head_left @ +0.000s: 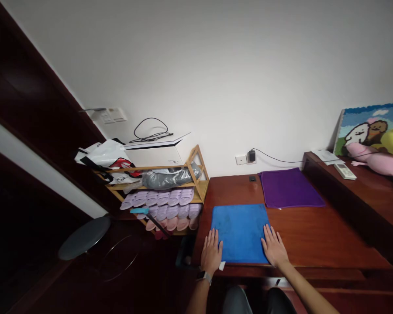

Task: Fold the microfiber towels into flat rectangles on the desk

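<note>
A blue cloth (242, 231) lies flat and nearly square near the front edge of the wooden desk (311, 233). My left hand (211, 252) rests flat at the cloth's left edge, fingers stretched forward, with a band on the wrist. At the cloth's right edge lies my right hand (274, 247), palm down and fingers spread. Neither hand grips anything. Behind and to the right is a purple cloth (291, 187), also spread out on the desk. A small white tag (222, 265) pokes out beside my left hand at the front edge.
Left of the desk stands a wooden shoe rack (201, 185) with several slippers (173, 197) and a white box (157, 152) on top. A round stool (84, 237) is farther left. The raised right shelf (363, 187) holds a remote (345, 171) and a pink plush toy (380, 162).
</note>
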`<state>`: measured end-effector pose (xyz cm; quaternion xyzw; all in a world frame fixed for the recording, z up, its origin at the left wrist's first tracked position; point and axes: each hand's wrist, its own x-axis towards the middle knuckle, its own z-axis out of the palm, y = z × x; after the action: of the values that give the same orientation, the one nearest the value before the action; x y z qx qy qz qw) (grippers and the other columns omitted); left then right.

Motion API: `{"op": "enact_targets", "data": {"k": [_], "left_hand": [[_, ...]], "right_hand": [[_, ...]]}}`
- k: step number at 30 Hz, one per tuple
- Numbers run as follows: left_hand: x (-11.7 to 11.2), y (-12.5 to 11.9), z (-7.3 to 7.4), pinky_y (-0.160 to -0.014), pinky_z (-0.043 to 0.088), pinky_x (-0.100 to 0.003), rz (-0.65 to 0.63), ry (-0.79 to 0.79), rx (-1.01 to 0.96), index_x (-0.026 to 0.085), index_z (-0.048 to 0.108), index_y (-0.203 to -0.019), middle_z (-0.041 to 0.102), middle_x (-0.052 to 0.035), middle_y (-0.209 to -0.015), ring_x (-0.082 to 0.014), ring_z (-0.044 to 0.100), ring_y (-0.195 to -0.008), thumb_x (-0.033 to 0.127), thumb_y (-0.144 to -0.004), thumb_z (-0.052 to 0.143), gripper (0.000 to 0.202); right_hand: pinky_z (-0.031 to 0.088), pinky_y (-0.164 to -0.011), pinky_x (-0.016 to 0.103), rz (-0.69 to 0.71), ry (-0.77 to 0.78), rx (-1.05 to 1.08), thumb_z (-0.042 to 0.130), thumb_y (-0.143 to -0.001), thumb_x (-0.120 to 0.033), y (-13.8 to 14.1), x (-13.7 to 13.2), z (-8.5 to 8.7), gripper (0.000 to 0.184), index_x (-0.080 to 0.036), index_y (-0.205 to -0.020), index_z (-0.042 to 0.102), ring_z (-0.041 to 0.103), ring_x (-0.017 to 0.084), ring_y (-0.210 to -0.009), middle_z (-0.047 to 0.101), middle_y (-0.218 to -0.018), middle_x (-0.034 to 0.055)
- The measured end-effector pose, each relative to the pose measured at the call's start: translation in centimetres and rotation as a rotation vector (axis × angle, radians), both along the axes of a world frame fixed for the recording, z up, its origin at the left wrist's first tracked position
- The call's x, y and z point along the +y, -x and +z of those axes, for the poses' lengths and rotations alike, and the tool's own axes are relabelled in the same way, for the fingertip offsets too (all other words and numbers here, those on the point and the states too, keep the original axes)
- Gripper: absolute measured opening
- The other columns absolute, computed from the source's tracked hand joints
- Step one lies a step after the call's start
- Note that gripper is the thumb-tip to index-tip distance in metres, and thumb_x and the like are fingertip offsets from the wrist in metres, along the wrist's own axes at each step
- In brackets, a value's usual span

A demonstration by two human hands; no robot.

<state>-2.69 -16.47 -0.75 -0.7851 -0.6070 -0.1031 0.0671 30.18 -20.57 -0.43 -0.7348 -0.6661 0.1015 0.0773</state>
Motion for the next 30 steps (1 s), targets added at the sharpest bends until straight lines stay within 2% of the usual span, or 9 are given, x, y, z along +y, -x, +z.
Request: {"op": "enact_targets", "data": {"k": [4,11,14,17,20,24,27,29,30], "left_hand": [[0.1,0.0,-0.8,-0.124,0.04,-0.049,-0.006,-0.035,-0.02,0.023,0.032,-0.166,0.04,-0.0097,-0.168,-0.0261,0.037,-0.156,0.039,-0.109,0.034,0.059],[0.1,0.7,-1.5,-0.125,0.04,-0.051,-0.013,-0.033,-0.025,0.027,0.024,-0.168,0.036,-0.0057,-0.17,-0.0263,0.036,-0.157,0.041,-0.109,0.032,0.061],[0.0,1.1,-1.5,-0.126,0.039,-0.051,-0.011,-0.024,0.001,0.026,0.025,-0.168,0.036,-0.0054,-0.17,-0.0261,0.037,-0.156,0.041,-0.11,0.03,0.061],[0.2,0.6,-0.8,-0.127,0.036,-0.056,-0.011,-0.018,0.021,0.026,0.026,-0.168,0.04,-0.007,-0.168,-0.0279,0.04,-0.155,0.04,-0.109,0.031,0.061],[1.6,-3.2,1.0,-0.127,0.033,-0.057,-0.046,-0.029,-0.006,0.022,0.023,-0.168,0.039,-0.0094,-0.169,-0.0291,0.037,-0.156,0.033,-0.108,0.031,0.062],[5.7,-13.3,3.0,-0.13,0.031,-0.052,-0.261,-0.021,-0.103,0.021,0.019,-0.169,0.031,-0.0065,-0.173,-0.0259,0.03,-0.159,0.033,-0.109,0.03,0.062],[9.0,-19.7,2.7,-0.129,0.032,-0.05,-0.344,0.02,-0.164,0.021,0.031,-0.166,0.038,-0.0084,-0.17,-0.0253,0.034,-0.158,0.039,-0.11,0.031,0.059],[10.5,-21.1,1.8,-0.127,0.034,-0.051,-0.349,0.045,-0.184,0.023,0.038,-0.164,0.045,-0.0091,-0.166,-0.0262,0.039,-0.155,0.043,-0.11,0.032,0.057],[11.0,-20.6,1.4,-0.127,0.035,-0.052,-0.342,0.051,-0.186,0.025,0.04,-0.163,0.046,-0.0084,-0.166,-0.0263,0.04,-0.154,0.044,-0.11,0.033,0.057]], "right_hand": [[0.015,-0.132,0.049,-0.028,-0.022,0.002,0.017,-0.105,-0.049,-0.2,2.3,0.1,0.072,-0.014,-0.167,0.026,0.019,0.026,-0.162,0.022,-0.174,0.0046],[0.018,-0.131,0.044,-0.028,-0.014,0.021,0.02,-0.105,-0.042,-1.8,11.1,1.9,0.07,-0.011,-0.167,0.027,0.022,0.024,-0.161,0.026,-0.174,0.0087],[0.015,-0.131,0.043,-0.016,-0.02,0.01,0.018,-0.105,-0.043,-2.1,12.3,1.4,0.071,-0.008,-0.167,0.025,0.021,0.024,-0.162,0.025,-0.174,0.0093],[0.014,-0.131,0.042,-0.003,-0.024,-0.013,0.015,-0.105,-0.044,-2.2,12.1,0.7,0.072,-0.009,-0.167,0.023,0.02,0.023,-0.162,0.023,-0.175,0.0078],[0.014,-0.131,0.042,-0.009,-0.019,-0.028,0.014,-0.105,-0.044,-2.3,11.9,0.4,0.072,-0.009,-0.168,0.022,0.019,0.022,-0.162,0.022,-0.175,0.0068],[0.014,-0.131,0.043,-0.007,-0.016,-0.04,0.015,-0.105,-0.043,-2.3,12.0,0.4,0.072,-0.008,-0.167,0.022,0.018,0.023,-0.162,0.021,-0.175,0.007],[0.014,-0.131,0.044,0.0,0.0,-0.055,0.017,-0.104,-0.04,-2.4,12.1,0.3,0.071,-0.008,-0.167,0.024,0.017,0.024,-0.163,0.021,-0.175,0.0069],[0.015,-0.131,0.044,0.004,0.009,-0.047,0.018,-0.103,-0.04,-2.4,12.1,0.2,0.071,-0.008,-0.167,0.025,0.017,0.024,-0.163,0.021,-0.175,0.0065],[0.014,-0.131,0.044,0.002,0.006,-0.037,0.017,-0.103,-0.04,-2.4,12.1,0.1,0.071,-0.008,-0.167,0.024,0.017,0.024,-0.163,0.021,-0.175,0.0066]]}}
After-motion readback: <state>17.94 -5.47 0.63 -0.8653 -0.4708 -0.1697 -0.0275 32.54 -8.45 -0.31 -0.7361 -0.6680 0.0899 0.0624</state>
